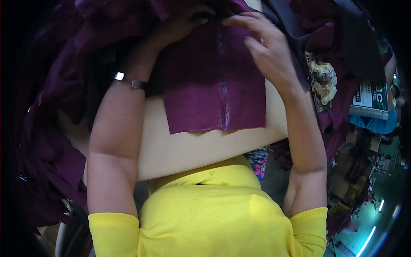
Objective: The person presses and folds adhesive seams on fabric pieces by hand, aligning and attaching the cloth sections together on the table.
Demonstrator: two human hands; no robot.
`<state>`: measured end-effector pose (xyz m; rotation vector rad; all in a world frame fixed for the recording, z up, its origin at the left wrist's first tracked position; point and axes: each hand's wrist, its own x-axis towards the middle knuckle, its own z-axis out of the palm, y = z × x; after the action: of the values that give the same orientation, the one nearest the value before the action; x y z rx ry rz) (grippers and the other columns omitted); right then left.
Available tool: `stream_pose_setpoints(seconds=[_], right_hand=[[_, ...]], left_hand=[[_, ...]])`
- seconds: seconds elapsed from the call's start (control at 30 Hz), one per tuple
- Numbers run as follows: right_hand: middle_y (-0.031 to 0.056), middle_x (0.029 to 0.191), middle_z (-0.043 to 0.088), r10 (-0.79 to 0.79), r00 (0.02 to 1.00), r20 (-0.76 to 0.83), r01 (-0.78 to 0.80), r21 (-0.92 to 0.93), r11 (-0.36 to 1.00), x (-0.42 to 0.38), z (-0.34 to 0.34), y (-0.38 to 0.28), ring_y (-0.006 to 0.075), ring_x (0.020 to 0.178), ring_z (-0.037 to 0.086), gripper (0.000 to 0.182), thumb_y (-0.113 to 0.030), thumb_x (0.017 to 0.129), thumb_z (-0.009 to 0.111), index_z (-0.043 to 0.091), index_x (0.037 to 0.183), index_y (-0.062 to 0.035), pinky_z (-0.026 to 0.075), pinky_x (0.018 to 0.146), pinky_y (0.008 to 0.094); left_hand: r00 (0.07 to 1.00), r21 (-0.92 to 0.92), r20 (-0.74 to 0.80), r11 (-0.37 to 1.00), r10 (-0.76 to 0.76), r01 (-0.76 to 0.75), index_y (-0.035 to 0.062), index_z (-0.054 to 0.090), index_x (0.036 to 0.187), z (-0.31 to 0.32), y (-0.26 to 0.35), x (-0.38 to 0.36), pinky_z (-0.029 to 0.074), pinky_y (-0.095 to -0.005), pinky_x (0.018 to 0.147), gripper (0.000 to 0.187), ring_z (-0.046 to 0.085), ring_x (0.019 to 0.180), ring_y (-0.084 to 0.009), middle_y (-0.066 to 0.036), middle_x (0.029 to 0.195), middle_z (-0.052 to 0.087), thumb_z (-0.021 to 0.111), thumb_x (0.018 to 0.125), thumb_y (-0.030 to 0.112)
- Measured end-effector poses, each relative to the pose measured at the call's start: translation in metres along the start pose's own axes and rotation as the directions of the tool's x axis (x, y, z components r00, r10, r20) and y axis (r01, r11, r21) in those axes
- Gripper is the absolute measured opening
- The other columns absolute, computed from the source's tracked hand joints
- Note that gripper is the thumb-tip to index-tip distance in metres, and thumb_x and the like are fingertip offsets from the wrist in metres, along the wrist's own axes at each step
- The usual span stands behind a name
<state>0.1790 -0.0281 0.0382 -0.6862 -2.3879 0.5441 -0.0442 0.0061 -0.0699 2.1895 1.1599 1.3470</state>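
A maroon fabric piece (pixel 192 90) lies on the pale board in front of me, with a seam running down its middle and whitish marks along the seam's lower part. My left hand (pixel 188 23) is at its far end in shadow, fingers bent together on the cloth beside the seam. Across the seam, my right hand (pixel 267 43) reaches in with thumb and fingers apart, slightly blurred, fingertips right over the fabric. A band with a shiny piece circles my left wrist.
The pale board (pixel 205 152) spans my front. Heaped maroon cloth (pixel 60 85) surrounds it, with dark cloth (pixel 359 38) at upper right. A crumpled yellowish lump (pixel 324 83) sits by the board's right side, near a printed packet (pixel 370 100).
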Motion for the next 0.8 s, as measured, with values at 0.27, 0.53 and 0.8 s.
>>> stream_pose_setpoints(seconds=[0.27,0.53,0.8], right_hand=[[0.0105,0.111,0.056,0.149,0.983,0.107,-0.130,-0.167,0.977,0.012,0.043,0.041,0.0263,0.112,0.047,0.049,0.004,0.067,0.044,0.064,0.108,-0.0132,0.032,0.101,0.0331],[0.0108,0.108,0.056,0.125,0.988,0.091,-0.119,-0.067,0.991,0.009,0.043,0.048,0.0291,0.108,0.048,0.045,0.005,0.068,0.045,0.067,0.102,-0.0150,0.033,0.099,0.0328],[0.0136,0.093,0.055,0.030,0.991,0.133,-0.029,-0.013,0.999,-0.024,0.029,0.015,0.0319,0.092,0.053,0.043,0.006,0.066,0.045,0.068,0.096,-0.0120,0.043,0.084,0.0386]], left_hand=[[0.989,0.063,0.074,0.991,-0.127,0.122,0.0011,0.057,0.104,-0.011,0.031,-0.002,0.040,-0.0345,0.091,0.021,0.055,0.103,-0.0275,-0.016,0.105,0.059,0.053,0.083,0.003],[0.992,0.062,0.073,0.993,-0.101,0.097,0.0010,0.057,0.105,-0.008,0.031,-0.002,0.039,-0.0351,0.092,0.024,0.054,0.104,-0.0278,-0.017,0.106,0.059,0.052,0.082,0.001],[0.999,0.096,0.047,0.995,-0.021,0.016,0.0009,0.057,0.104,-0.007,0.021,-0.001,0.038,-0.0341,0.095,0.023,0.053,0.107,-0.0265,-0.016,0.108,0.058,0.052,0.082,0.000]])
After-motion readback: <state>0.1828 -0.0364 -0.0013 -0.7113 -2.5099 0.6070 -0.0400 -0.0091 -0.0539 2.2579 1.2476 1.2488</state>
